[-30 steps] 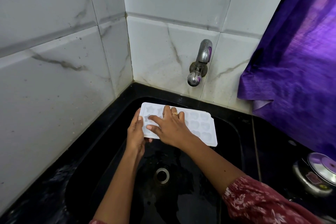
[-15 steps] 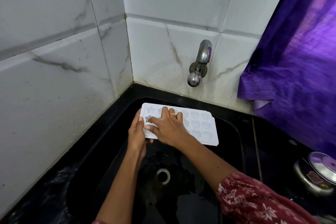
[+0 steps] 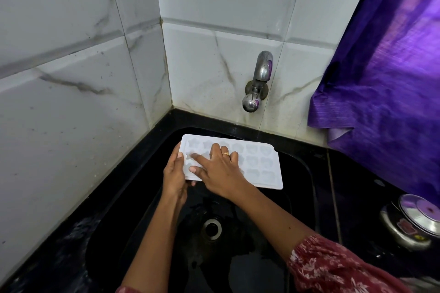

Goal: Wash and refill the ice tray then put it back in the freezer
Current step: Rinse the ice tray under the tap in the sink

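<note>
From the head view, I have the white ice tray [image 3: 259, 166] a little below the middle of the frame, held face up over the black sink [image 3: 297, 173], below and left of the steel tap [image 3: 258, 83], which shows no water running. My left hand [image 3: 175, 173] grips the tray's left short edge, fingers curled underneath and the thumb laid along the rim. My right hand [image 3: 220, 171] lies flat on top, fingers spread, with the index fingertip pressing into one of the shaped moulds near the left end, which I judge to be rubbing the cavities clean. The tray looks like thin moulded plastic: light, likely somewhat bendy, probably slick when wet, though I cannot tell from here how wet it is. Held by one end, its free right end hangs out unsupported, so I judge the safer hold for refilling is both short edges, kept level to stop water spilling. At the lower middle of the frame the drain [image 3: 212, 228] sits open beneath my forearms; a purple curtain [image 3: 385, 78] hangs at the upper right, and a steel lidded pot [image 3: 414, 223] stands at the right edge.
</note>
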### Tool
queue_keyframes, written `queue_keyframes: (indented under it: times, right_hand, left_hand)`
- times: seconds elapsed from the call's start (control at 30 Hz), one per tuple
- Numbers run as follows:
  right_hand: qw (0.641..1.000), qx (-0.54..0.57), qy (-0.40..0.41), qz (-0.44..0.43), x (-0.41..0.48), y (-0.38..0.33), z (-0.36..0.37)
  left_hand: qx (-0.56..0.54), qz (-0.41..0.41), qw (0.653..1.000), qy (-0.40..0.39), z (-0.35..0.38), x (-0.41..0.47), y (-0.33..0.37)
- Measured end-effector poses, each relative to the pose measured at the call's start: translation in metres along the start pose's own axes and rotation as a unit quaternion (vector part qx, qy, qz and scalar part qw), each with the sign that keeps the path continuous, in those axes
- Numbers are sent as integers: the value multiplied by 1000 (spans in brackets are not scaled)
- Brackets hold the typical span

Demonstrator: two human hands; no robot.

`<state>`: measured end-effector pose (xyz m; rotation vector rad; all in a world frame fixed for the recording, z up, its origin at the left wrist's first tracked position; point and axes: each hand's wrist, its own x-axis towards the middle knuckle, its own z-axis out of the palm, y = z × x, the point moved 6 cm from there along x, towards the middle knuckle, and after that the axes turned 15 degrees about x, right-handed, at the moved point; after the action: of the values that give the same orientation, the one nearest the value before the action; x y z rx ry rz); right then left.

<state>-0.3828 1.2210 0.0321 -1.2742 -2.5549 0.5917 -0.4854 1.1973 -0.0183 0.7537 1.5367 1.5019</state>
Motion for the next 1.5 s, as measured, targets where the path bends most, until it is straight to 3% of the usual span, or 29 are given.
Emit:
queue_keyframes:
  times: [0.17,0.4,0.93,1.5]
  right_hand:
    - [994,-13,102,20,-38,16,-17]
    - [971,-44,202,118,-88,59,-26]
    - [977,-24,162,139,-100,73,-24]
    - [972,-10,186,140,-97,73,-20]
  left_hand:
    - [16,2,1000,8,-9,6,0]
    - [13,16,1000,-12,-21,18,-3]
    - [-8,-3,1000,1,-26,12,0]
    - [-11,-30,999,21,-24,8,-2]
